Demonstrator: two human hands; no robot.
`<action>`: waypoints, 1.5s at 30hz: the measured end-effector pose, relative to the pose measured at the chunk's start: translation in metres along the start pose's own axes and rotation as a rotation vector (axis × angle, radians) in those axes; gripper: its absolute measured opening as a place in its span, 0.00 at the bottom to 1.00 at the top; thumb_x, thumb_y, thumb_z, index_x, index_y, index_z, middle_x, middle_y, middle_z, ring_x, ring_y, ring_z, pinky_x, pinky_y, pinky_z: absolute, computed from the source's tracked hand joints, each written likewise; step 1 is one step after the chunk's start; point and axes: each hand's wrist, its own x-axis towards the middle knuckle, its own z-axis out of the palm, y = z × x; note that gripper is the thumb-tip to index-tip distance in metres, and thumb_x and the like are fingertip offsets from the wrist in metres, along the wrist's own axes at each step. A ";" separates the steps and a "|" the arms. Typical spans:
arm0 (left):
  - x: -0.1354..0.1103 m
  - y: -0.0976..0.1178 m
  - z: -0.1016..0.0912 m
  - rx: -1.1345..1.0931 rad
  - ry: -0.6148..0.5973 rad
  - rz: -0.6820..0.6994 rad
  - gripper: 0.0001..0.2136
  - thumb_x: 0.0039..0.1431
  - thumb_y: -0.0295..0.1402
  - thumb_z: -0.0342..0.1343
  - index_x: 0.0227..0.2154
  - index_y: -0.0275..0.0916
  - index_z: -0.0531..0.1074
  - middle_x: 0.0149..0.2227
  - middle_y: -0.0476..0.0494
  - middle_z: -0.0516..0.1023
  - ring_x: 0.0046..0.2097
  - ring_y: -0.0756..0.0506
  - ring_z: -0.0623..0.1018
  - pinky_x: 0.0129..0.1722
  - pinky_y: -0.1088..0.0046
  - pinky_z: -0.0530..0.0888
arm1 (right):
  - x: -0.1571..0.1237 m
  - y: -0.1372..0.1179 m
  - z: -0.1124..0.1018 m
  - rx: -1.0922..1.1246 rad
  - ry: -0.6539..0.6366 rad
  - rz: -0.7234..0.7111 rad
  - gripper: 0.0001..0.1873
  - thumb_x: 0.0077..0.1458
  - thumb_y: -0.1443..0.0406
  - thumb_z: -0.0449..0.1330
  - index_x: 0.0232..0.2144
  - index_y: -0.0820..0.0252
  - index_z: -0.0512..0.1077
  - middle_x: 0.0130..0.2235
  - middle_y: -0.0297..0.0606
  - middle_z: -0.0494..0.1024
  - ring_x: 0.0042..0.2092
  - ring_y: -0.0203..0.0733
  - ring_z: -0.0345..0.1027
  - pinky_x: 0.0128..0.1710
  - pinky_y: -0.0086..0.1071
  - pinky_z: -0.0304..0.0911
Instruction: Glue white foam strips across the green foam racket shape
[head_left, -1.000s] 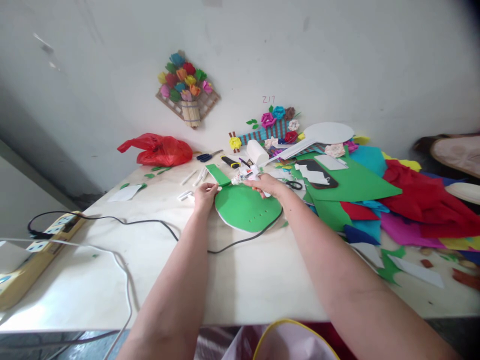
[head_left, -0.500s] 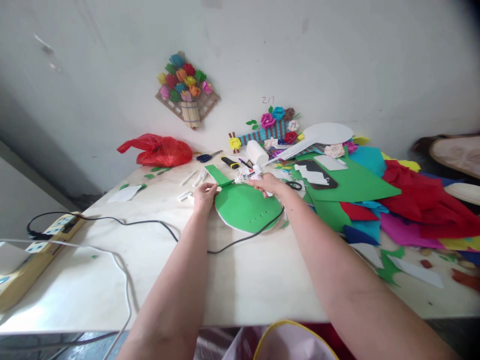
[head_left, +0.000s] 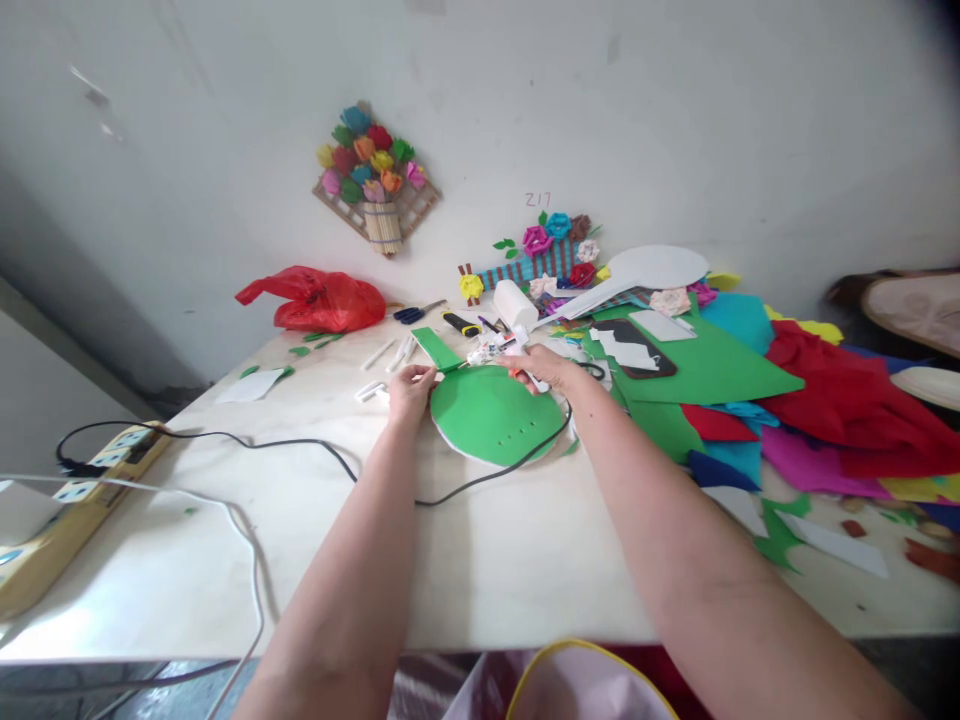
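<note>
Green disc [head_left: 495,408] lies centrally on the table [head_left: 510,580]; a green strip [head_left: 439,349] adjoins at eleven o'clock. Left hand [head_left: 411,390], at ten, pinches the strip's base; right hand [head_left: 546,369], at two, grips a glue gun [head_left: 519,343] aimed there. Step apparently gluing; next move calls for steadiness.

R hand [head_left: 546,368] grips white glue gun [head_left: 516,343] over green disc [head_left: 491,412], L hand [head_left: 411,388] at green strip [head_left: 436,348], hold unclr.
</note>
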 end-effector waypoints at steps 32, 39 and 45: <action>-0.010 0.014 -0.002 -0.026 -0.054 -0.090 0.13 0.36 0.39 0.59 0.24 0.36 0.69 0.22 0.47 0.73 0.20 0.50 0.70 0.20 0.75 0.66 | 0.008 0.010 -0.002 0.042 -0.022 -0.063 0.22 0.41 0.49 0.61 0.20 0.64 0.65 0.14 0.28 0.63 0.12 0.26 0.52 0.10 0.22 0.49; -0.010 0.016 -0.002 0.050 -0.053 -0.071 0.15 0.31 0.39 0.63 0.23 0.36 0.69 0.15 0.52 0.66 0.17 0.53 0.65 0.17 0.77 0.61 | 0.013 0.013 0.002 0.062 0.036 -0.063 0.22 0.41 0.50 0.61 0.19 0.64 0.65 0.14 0.28 0.62 0.12 0.25 0.52 0.09 0.21 0.49; -0.013 0.022 -0.003 -0.023 -0.084 -0.160 0.24 0.30 0.35 0.65 0.36 0.37 0.68 0.17 0.53 0.68 0.18 0.52 0.67 0.20 0.76 0.64 | 0.011 0.011 0.004 0.050 0.059 -0.067 0.21 0.41 0.50 0.61 0.20 0.64 0.65 0.13 0.27 0.62 0.12 0.25 0.52 0.09 0.21 0.49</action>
